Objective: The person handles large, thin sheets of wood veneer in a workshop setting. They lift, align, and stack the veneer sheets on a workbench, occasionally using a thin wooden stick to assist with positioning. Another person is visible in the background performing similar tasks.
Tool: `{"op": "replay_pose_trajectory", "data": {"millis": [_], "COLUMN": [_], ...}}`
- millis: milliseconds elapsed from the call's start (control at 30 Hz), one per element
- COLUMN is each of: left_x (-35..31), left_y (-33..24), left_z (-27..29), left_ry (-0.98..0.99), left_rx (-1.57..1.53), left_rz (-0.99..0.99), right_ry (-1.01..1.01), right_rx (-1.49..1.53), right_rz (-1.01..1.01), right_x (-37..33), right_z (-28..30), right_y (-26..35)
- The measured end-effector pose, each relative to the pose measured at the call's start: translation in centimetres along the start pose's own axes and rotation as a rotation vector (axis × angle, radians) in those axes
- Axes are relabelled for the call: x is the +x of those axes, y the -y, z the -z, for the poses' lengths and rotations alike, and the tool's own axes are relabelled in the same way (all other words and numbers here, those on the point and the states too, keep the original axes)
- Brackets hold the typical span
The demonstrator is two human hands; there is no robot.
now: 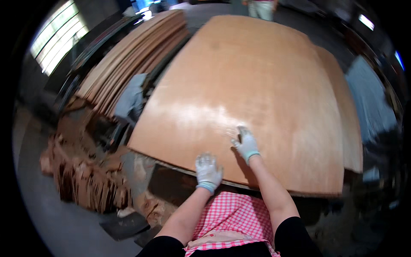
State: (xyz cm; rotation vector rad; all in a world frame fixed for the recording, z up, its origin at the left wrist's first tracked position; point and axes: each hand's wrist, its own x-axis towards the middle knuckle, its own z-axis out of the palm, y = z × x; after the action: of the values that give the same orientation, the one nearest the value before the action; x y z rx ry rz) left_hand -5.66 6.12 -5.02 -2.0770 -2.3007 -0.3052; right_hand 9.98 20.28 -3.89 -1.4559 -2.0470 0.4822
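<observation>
A large, smooth, light-brown wood veneer sheet point(257, 85) lies flat in front of me, its near edge close to my waist. My left hand point(208, 170), in a white glove with a pale blue cuff, rests flat on that near edge with the fingers spread. Farther in and to the right, my right hand point(246, 144) wears a matching glove and reaches over the sheet. Its fingers are stretched and its thumb stands apart; a shadow falls beside the wrist. Shiny streaks show on the wood by its fingertips, and I cannot tell whether they are glare or a thin film.
Another wood sheet point(342, 107) sticks out on the right, beside a grey-blue covered stack point(370, 100). Layered curved veneers point(137, 53) lie at the back left. Torn veneer scraps point(90, 182) are heaped at the lower left. Another person point(261, 8) stands beyond the far edge.
</observation>
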Motion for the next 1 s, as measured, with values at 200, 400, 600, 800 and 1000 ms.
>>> {"op": "replay_pose_trajectory", "data": {"millis": [200,400,600,800,1000], "left_x": [-0.3,-6.1,-7.8,-0.3,3.4], "left_y": [0.6,9.0,29.9,42.0,47.7], "left_z": [-0.4,0.6,-3.5,-4.9,-3.5], "left_ry": [-0.118,-0.481,-0.835,-0.583,-0.458], "left_rx": [-0.209,-0.702,-0.729,-1.042,-0.779], "left_rz": [-0.026,-0.027,0.947,1.062,1.125], "right_ry": [0.214,0.911,0.650,0.490,0.574], "right_rx": [0.136,0.498,0.304,0.302,0.349], "right_rz": [-0.151,0.129,-0.159,-0.234,-0.243], "right_x": [3.9,-8.8,-13.3,-13.4,-14.1], "right_z": [-3.4,3.3,5.3,4.7,4.7], "right_y": [1.7,12.2,9.5,8.4,10.9]}}
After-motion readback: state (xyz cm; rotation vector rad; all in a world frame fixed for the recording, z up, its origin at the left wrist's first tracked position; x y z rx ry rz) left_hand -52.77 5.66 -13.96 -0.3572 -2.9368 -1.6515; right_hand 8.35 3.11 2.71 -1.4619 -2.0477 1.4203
